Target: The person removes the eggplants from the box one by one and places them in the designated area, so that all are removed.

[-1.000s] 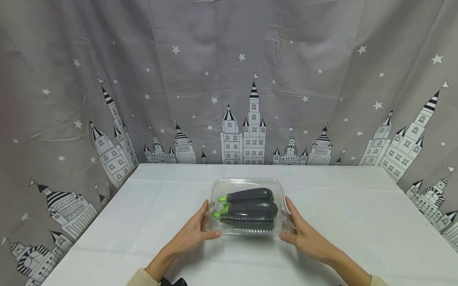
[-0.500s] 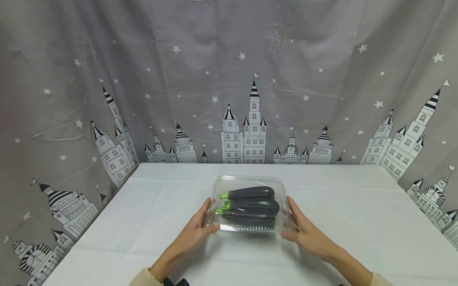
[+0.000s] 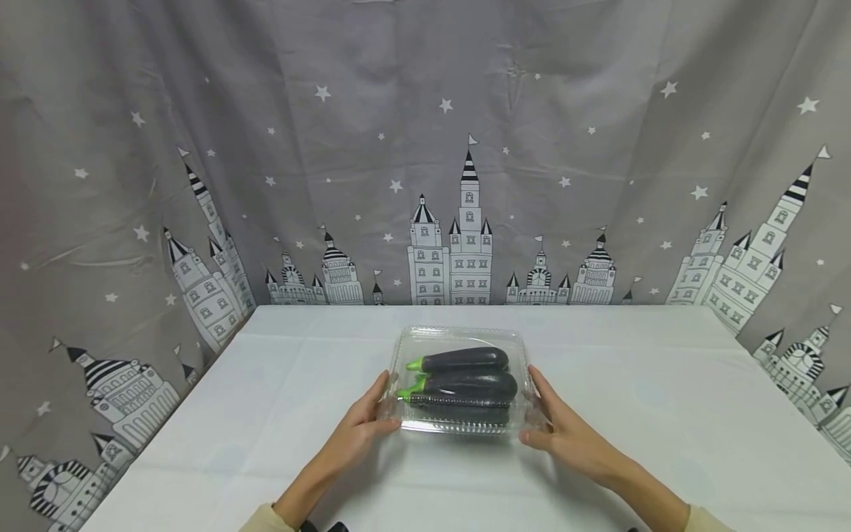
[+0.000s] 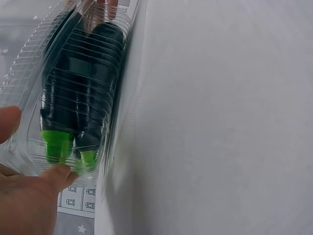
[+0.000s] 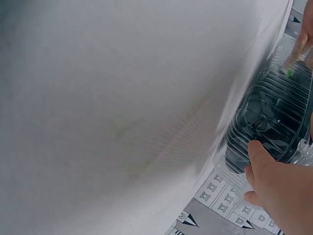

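Note:
In the head view a clear plastic clamshell box (image 3: 425,338) sits between the two hands, above the middle of a white table. Several dark eggplants (image 3: 473,384) with green stems lie inside it, stems toward the left. My left hand (image 3: 355,432) grips the box's left end, thumb at the front corner. On the opposite end, my right hand (image 3: 575,440) holds the right side in the same way. The left wrist view shows the box (image 4: 29,105) raised off the table, with fingers under its end. In the right wrist view, fingertips press the ribbed underside of the box (image 5: 244,115).
A white cloth covers the table (image 3: 638,384), and its far edge meets a grey curtain (image 3: 425,89) printed with castles and stars. The curtain also runs along the left and right sides. Soft shadows fall on the cloth below the hands.
The box has risen slightly and its front edge sits a little higher. My left thumb has moved up with it. Both hands keep their hold.

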The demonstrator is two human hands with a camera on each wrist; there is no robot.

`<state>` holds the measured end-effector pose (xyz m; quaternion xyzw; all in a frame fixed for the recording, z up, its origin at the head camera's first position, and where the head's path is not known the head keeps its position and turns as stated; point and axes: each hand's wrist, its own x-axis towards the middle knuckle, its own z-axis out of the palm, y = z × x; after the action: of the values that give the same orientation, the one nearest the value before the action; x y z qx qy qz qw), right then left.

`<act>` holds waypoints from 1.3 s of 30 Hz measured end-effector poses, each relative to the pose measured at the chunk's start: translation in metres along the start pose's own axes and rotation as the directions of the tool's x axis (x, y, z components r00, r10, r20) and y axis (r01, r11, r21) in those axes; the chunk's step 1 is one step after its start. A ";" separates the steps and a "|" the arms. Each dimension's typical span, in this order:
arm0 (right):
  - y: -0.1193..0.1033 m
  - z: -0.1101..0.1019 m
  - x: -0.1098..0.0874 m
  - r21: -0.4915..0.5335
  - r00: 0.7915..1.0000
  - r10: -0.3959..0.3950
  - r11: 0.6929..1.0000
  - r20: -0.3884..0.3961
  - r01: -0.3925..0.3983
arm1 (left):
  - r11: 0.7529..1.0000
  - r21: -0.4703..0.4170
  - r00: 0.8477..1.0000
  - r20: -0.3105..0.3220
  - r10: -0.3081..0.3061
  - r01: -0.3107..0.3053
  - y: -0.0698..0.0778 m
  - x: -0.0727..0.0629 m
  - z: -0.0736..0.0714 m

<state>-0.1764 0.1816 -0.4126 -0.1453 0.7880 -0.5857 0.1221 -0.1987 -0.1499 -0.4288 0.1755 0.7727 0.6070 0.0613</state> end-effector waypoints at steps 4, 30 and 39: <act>0.001 -0.002 0.000 -0.001 1.000 -0.001 1.000 0.004 0.001 | 1.000 -0.011 1.000 0.021 0.000 0.000 -0.002 -0.001 -0.004; 0.003 -0.007 -0.002 0.060 0.999 -0.020 0.998 0.031 0.019 | 1.000 0.019 0.995 0.095 0.008 -0.009 -0.004 -0.005 -0.009; 0.003 -0.009 -0.002 0.069 0.999 0.001 0.998 0.052 -0.005 | 1.000 0.022 0.996 0.094 -0.010 0.008 -0.003 -0.005 -0.009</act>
<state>-0.1776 0.1910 -0.4130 -0.1550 0.7640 -0.6085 0.1484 -0.1979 -0.1606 -0.4302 0.2009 0.7762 0.5895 0.0983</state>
